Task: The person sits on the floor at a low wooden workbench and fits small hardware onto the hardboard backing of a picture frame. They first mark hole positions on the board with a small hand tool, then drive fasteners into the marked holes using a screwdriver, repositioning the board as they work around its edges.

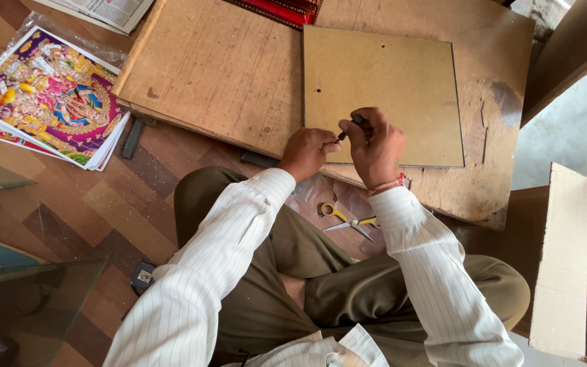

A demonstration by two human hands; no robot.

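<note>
Fingers (pixel 360 129) of right hand (pixel 375 146) curled tight on small dark tool (pixel 350 127), tip down at near edge of brown backing board (pixel 382 92). Left hand (pixel 307 151) fingers pinched together on tool's lower end. Board flat on large wooden work board (pixel 219 68). Yellow-handled scissors (pixel 349 219) on floor just below hands, between knees. Stack of colourful prints (pixel 52 92) well to left. Cardboard box (pixel 565 265) at right.

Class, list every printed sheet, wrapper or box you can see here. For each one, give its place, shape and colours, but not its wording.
Picture prints: floor, upper left; rectangular stack, multicoloured with purple border, in clear wrapper.
Newspaper: top edge, left; pale sheets, grey print.
Cardboard box: right edge; plain brown, holding red and gold strips.
</note>
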